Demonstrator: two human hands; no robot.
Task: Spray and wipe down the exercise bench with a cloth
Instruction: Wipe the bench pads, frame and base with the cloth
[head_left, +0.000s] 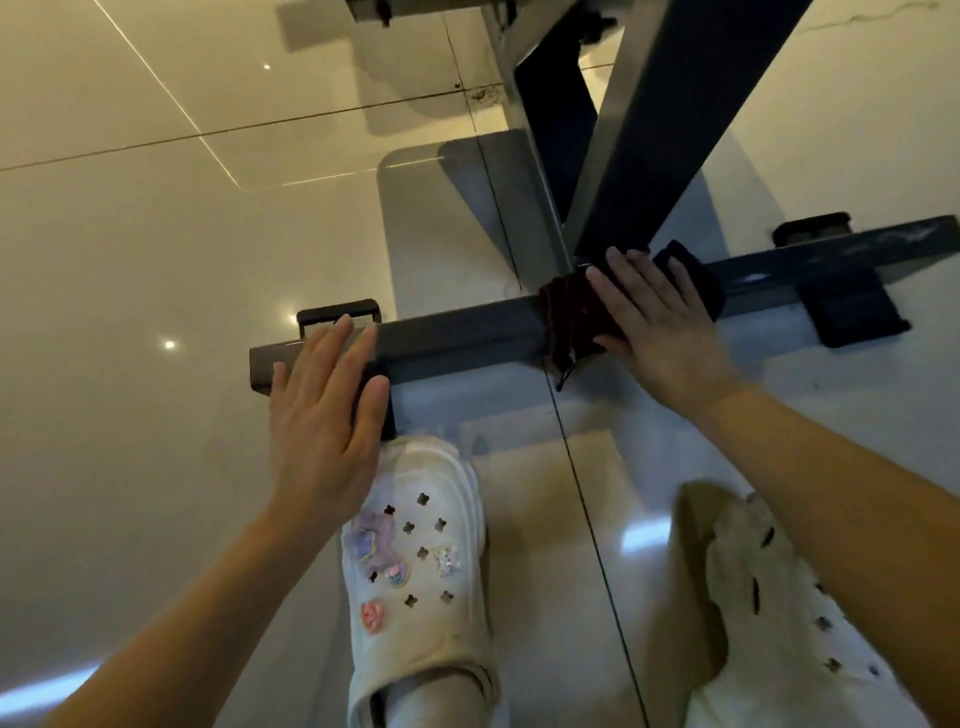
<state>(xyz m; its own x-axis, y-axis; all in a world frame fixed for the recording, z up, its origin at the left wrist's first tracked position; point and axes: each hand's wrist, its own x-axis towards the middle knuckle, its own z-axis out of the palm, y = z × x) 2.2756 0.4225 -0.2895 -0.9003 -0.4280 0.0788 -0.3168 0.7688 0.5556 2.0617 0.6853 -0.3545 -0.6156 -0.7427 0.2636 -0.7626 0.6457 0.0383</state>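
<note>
I look down at the dark metal base crossbar (467, 332) of the exercise bench, lying across the floor. An angled dark post (670, 135) rises from its middle. A dark cloth (571, 317) is draped over the bar at that joint. My right hand (654, 317) lies flat on the cloth, fingers spread, pressing it against the bar. My left hand (322, 415) hovers flat and empty over the bar's left end, fingers apart. No spray bottle is in view.
Glossy beige floor tiles (130, 234) surround the frame. Black rubber feet sit under the bar at the left (337, 312) and right (852, 312). My two white clogs (421, 571) (789, 623) stand just in front of the bar.
</note>
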